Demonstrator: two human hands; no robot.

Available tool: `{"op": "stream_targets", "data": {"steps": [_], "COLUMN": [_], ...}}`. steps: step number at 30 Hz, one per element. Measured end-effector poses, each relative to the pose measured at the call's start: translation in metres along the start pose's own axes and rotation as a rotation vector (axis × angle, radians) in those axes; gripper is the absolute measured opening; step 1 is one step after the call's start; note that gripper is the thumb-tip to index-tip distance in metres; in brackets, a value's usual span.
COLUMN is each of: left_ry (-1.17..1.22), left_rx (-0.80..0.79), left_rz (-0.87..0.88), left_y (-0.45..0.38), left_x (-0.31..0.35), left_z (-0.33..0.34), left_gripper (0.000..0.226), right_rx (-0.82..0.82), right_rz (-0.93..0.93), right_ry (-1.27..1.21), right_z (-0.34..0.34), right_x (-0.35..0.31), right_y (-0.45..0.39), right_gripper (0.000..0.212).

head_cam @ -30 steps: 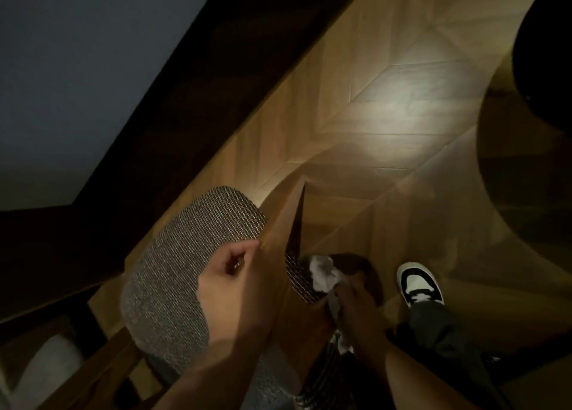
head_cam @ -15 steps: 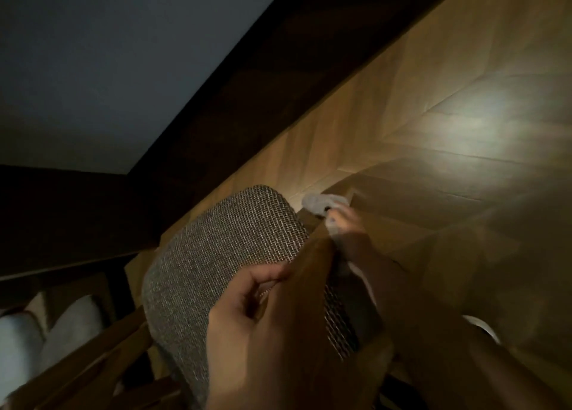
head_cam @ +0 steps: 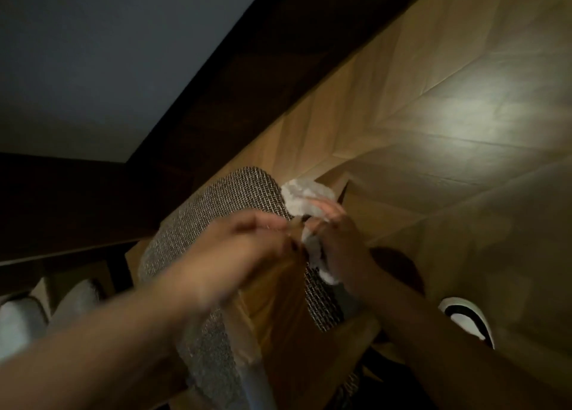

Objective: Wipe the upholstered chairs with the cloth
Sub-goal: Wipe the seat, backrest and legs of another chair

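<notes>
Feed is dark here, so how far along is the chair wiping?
Done: cannot tell; nothing on the chair shows what is wiped. In hand: right hand holds the cloth at its edge; left hand is blurred on the frame. Left: probably the rest.

No text, label, brand, number or sign is legible anywhere.

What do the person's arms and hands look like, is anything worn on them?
Both forearms are bare, no sleeves showing. The left hand and right hand wear no gloves. Blur and dim light hide any rings or fine marks.
</notes>
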State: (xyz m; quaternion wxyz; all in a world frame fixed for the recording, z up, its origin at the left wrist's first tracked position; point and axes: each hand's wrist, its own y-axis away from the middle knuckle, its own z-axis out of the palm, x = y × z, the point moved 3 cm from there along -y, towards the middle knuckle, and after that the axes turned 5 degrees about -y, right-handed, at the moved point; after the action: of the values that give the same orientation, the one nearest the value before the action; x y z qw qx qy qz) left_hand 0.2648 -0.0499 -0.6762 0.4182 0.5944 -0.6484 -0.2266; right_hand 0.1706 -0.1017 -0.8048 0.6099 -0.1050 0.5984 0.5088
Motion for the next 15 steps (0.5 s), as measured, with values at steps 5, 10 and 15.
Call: {"op": "stream_targets", "data": {"steps": [5,10,15], "left_ry": [-0.388,-0.817,-0.737], "left_rx": [0.238,0.378,0.487], "left_rz": [0.335,0.680,0.849], "left_y": [-0.080,-0.129,-0.136], "left_x": [0.030,0.001,-0.010], "left_z": [-0.002,0.021,0.021], "left_gripper": [0.028,0.051,0.055], "right_rx": [0.037,0.133,0.166], "right_rz": [0.231,0.387,0.427], "right_ry": [-0.258,-0.294,-0.080], "right_z": [0.006,-0.004,-0.011], "right_x": [0.014,0.071,0.129], "right_y": [-0.010,-0.076,-0.156], "right_gripper": [0.033,0.035,0.032]}}
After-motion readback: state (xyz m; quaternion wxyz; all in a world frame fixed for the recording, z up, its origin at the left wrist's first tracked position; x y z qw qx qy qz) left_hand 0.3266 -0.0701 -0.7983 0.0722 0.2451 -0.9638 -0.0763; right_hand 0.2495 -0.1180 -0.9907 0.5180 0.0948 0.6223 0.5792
